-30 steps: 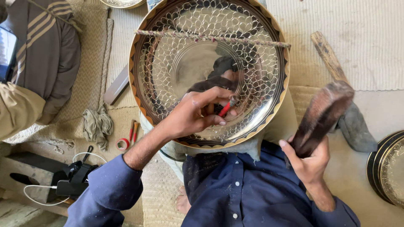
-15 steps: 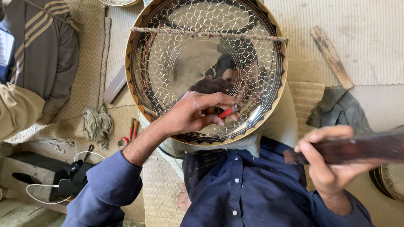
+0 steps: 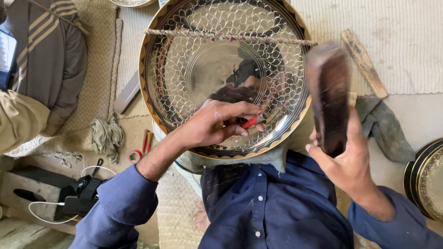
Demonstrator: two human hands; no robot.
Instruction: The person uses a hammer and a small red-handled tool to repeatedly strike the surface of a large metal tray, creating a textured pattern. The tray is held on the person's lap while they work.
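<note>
Half a second ago the mallet [image 3: 328,94] was held level and low at the right edge; it is now raised upright and blurred beside the rim of the tray [image 3: 226,76]. A second ago it was tilted further out to the right. The left hand [image 3: 217,123] has stayed on the lower part of the tray throughout.

The mallet's outline is smeared by motion, so its head and handle cannot be told apart clearly. Most of the punch [image 3: 251,121] is hidden inside the left fingers; only a red stretch and a short tip are seen, touching the tray. The tray's top edge is cut off by the frame, and a cord [image 3: 230,37] is stretched across its upper part. A second tray [image 3: 427,177] is cut off at the right edge.

The left hand's fingers are closed together around the punch. The right hand [image 3: 344,159] is wrapped tight around the lower end of the mallet. The tray is propped against the person's lap, its engraved face turned up towards the camera
</note>
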